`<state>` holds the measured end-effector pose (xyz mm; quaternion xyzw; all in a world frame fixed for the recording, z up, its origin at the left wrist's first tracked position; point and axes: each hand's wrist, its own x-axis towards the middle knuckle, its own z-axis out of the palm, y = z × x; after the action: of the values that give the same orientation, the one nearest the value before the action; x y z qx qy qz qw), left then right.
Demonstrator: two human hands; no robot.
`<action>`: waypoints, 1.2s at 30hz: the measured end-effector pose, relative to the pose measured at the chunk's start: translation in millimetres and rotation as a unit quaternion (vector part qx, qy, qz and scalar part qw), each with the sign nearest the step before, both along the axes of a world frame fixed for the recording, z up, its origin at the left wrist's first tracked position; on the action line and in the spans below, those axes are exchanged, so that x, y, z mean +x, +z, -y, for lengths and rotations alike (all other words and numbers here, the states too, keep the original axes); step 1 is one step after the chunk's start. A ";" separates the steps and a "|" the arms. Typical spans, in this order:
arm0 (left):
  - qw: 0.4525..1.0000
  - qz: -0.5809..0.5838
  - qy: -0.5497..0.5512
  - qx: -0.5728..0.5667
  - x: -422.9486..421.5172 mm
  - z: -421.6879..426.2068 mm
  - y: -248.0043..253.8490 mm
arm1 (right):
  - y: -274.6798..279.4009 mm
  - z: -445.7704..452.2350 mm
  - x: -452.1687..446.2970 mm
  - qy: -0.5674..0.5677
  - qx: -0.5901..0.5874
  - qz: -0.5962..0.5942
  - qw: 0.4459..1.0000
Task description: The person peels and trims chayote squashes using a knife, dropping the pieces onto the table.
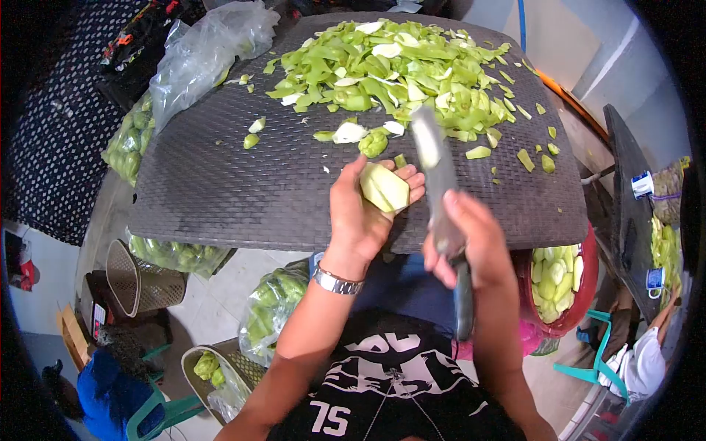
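Palm up, my left hand [360,209] cradles a peeled pale-green chayote [385,188], its thumb and fingers around the sides. A silver watch is on that wrist. My right hand [474,235] grips a broad knife [434,165] near where blade meets dark handle; the blade points up and away from me and is motion-blurred. A pale slice or patch seems to lie along the blade near its tip. Just beyond the left hand, a knobbly green chayote end piece [373,143] lies on the woven dark table [220,184], beside scattered peel.
A wide heap of green peelings [390,70] covers the table's far side. A red tub [588,272] of peeled chayotes stands below right. Bags of chayotes [276,305] and plastic baskets [143,279] sit on the floor at left. People sit at both sides.
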<state>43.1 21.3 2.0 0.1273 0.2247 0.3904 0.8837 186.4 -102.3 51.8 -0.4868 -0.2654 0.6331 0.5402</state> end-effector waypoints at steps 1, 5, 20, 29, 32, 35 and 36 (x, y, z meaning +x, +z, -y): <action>0.999 0.037 0.001 -0.014 -5.4 0.0 0.3 | 9.7 -10.4 6.3 -0.037 0.037 0.085 0.995; 0.998 0.024 -0.013 0.052 -18.8 4.2 3.6 | 24.7 -63.5 39.5 -0.135 0.081 0.436 0.886; 0.553 -0.260 -0.619 0.493 55.8 108.8 -71.5 | 29.2 31.9 54.1 -0.115 0.007 0.362 0.925; 0.689 -0.136 -0.344 0.623 142.9 183.8 -118.2 | 47.6 55.5 48.2 -0.129 0.017 0.398 0.908; 0.671 -0.192 -0.368 0.614 60.9 131.8 -116.1 | 26.8 50.8 57.6 -0.129 0.005 0.362 0.923; 0.721 -0.244 -0.497 0.416 -63.8 78.9 -95.9 | -8.4 37.2 71.6 -0.109 -0.003 0.299 0.948; 0.746 -0.257 -0.508 0.346 -107.8 68.1 -97.5 | -20.3 30.9 75.7 -0.102 -0.006 0.281 0.954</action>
<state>-64.7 -46.8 -95.6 0.6150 0.1955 -0.1128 0.7556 262.2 -133.2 31.5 -0.6729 -0.3519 0.4138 0.5021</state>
